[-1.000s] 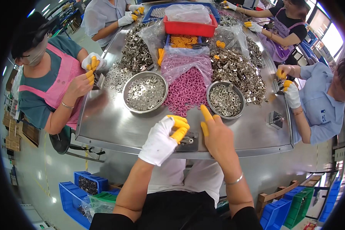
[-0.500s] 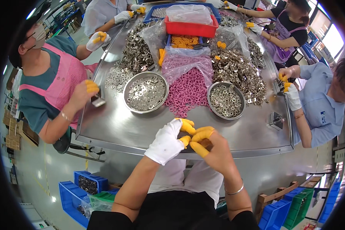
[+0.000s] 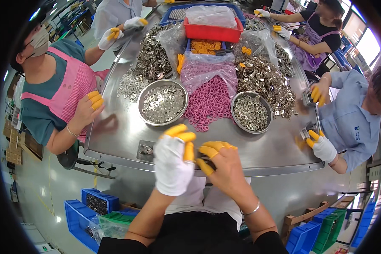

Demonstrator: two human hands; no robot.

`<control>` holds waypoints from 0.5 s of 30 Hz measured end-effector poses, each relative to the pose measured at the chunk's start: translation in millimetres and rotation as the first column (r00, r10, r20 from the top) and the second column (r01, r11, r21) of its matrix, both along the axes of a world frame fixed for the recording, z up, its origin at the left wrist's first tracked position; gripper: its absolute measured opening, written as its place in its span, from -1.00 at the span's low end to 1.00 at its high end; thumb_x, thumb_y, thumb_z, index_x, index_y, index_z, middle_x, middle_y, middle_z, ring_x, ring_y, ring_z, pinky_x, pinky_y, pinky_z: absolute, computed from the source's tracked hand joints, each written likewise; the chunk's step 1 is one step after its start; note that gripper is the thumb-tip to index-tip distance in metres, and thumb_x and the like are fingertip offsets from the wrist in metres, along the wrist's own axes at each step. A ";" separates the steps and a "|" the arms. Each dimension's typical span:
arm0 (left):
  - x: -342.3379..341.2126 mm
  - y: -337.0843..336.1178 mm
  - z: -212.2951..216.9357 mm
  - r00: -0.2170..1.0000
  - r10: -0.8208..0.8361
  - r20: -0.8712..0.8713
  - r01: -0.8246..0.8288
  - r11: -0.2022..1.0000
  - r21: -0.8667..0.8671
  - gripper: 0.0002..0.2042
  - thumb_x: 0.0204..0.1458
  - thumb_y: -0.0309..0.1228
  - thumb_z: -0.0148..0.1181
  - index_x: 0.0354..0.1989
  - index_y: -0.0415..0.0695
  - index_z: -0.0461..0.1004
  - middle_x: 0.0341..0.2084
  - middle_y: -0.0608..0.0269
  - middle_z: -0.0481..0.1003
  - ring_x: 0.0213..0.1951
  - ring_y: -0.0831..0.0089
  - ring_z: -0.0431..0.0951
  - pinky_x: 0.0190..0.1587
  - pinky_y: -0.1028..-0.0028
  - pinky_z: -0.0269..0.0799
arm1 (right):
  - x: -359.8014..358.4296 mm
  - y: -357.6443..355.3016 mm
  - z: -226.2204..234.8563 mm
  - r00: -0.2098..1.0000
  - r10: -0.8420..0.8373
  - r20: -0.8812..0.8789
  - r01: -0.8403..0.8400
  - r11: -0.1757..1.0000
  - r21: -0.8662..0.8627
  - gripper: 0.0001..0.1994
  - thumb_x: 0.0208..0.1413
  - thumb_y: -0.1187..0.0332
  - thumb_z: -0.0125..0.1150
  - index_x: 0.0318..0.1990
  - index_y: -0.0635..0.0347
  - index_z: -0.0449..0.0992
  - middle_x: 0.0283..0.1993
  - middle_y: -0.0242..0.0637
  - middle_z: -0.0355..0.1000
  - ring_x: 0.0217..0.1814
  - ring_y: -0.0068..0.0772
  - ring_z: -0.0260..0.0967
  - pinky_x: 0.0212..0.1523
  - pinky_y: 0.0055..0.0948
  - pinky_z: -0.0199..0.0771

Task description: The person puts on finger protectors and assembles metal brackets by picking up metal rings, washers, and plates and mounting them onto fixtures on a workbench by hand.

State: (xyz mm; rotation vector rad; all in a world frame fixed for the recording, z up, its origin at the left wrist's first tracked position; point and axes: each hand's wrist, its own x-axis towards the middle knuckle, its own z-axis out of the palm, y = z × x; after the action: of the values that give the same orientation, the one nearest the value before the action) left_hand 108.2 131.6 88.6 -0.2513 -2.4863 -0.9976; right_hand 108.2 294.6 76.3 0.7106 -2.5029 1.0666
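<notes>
My left hand (image 3: 173, 163), in a white glove with yellow finger covers, is raised over the table's near edge. Its fingers point forward with the thumb a little apart, and nothing shows in them. Close to its right is my right hand (image 3: 224, 167), gloveless but with yellow finger covers. Its fingers and thumb are curled toward each other around a small dark thing that is too unclear to name. Just left of my left hand, a small metal plate with a shiny fitting (image 3: 146, 150) lies on the metal table (image 3: 118, 142).
Ahead stand a round steel bowl of flat washers (image 3: 140, 113) and another of small rings (image 3: 264, 126). Between them spreads a heap of pink rings (image 3: 205, 106). Metal clips (image 3: 266, 84) are piled behind, near a red bin (image 3: 209, 33). Co-workers sit along both sides.
My hands have drawn apart; the left has shifted leftward and turned upright. The metal plate now lies where bare table showed. The co-worker on the right has parted both hands.
</notes>
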 end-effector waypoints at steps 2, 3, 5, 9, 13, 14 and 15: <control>-8.8 -28.5 5.6 0.959 0.200 -0.198 -0.247 0.936 -0.251 -0.74 -0.05 -0.54 0.20 -0.14 -0.06 0.51 -0.08 0.26 0.50 -0.09 0.23 0.50 -0.04 0.31 0.42 | 0.1 16.5 -7.6 0.999 -0.035 0.004 0.035 0.999 0.010 -0.65 -0.09 0.43 0.33 -0.08 0.15 0.50 -0.01 -0.24 0.43 0.00 -0.16 0.37 0.11 -0.19 0.28; -7.7 -51.7 3.3 0.936 0.304 -0.177 -0.348 0.879 -0.328 -0.75 -0.04 -0.52 0.19 -0.13 -0.08 0.50 -0.11 0.22 0.51 -0.14 0.20 0.51 -0.09 0.28 0.43 | -0.3 27.9 -7.7 0.990 -0.136 -0.030 0.137 0.989 0.051 -0.67 -0.07 0.45 0.31 -0.08 0.15 0.50 0.03 -0.22 0.42 0.01 -0.15 0.36 0.10 -0.19 0.28; -5.0 -93.8 -5.3 0.899 0.406 -0.166 -0.438 0.806 -0.399 -0.75 -0.04 -0.49 0.19 -0.13 -0.11 0.49 -0.15 0.18 0.52 -0.19 0.17 0.53 -0.14 0.25 0.44 | -3.2 56.6 1.9 0.934 -0.336 -0.123 0.352 0.925 0.147 -0.68 -0.03 0.49 0.26 -0.06 0.15 0.50 0.13 -0.16 0.37 0.08 -0.08 0.34 0.19 -0.11 0.26; 7.1 -88.2 -11.6 0.862 0.456 0.220 -0.386 0.873 -0.297 -0.78 -0.01 -0.45 0.20 -0.17 -0.19 0.48 -0.36 0.03 0.55 -0.40 0.06 0.53 -0.32 0.20 0.44 | -22.8 72.4 -4.6 0.838 -0.461 -0.294 0.538 0.791 0.293 -0.73 0.01 0.49 0.25 -0.08 0.18 0.51 0.13 -0.13 0.38 0.14 -0.03 0.33 0.32 -0.06 0.16; -7.6 -54.3 1.4 0.936 0.211 0.283 -0.226 0.974 0.022 -0.87 0.00 -0.43 0.19 -0.27 -0.12 0.53 -0.36 0.17 0.54 -0.40 0.15 0.53 -0.31 0.26 0.43 | -36.9 68.5 -10.4 0.891 -0.388 -0.235 0.447 0.842 0.304 -0.76 0.03 0.49 0.26 -0.10 0.20 0.53 0.11 -0.13 0.41 0.15 -0.03 0.34 0.38 -0.06 0.10; -14.5 -49.8 6.5 0.944 0.225 0.243 -0.229 0.973 -0.012 -0.89 0.00 -0.43 0.19 -0.29 -0.10 0.55 -0.35 0.20 0.53 -0.41 0.17 0.52 -0.31 0.27 0.43 | -39.2 70.6 -11.2 0.898 -0.383 -0.217 0.433 0.859 0.276 -0.77 0.03 0.48 0.26 -0.12 0.21 0.53 0.09 -0.14 0.42 0.13 -0.04 0.34 0.36 -0.08 0.13; -25.3 -49.7 7.6 0.943 0.228 0.241 -0.232 0.973 -0.010 -0.89 0.00 -0.43 0.19 -0.29 -0.10 0.55 -0.35 0.20 0.53 -0.41 0.17 0.52 -0.31 0.27 0.43 | -39.4 74.3 -10.5 0.905 -0.378 -0.198 0.419 0.874 0.246 -0.78 0.03 0.48 0.27 -0.14 0.22 0.53 0.08 -0.14 0.43 0.11 -0.05 0.35 0.33 -0.10 0.17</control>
State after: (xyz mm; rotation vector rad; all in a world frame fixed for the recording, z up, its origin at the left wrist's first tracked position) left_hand 82.9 82.0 96.2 0.1756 -2.6428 -1.0017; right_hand 68.8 368.9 65.8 0.2974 -2.5442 0.4974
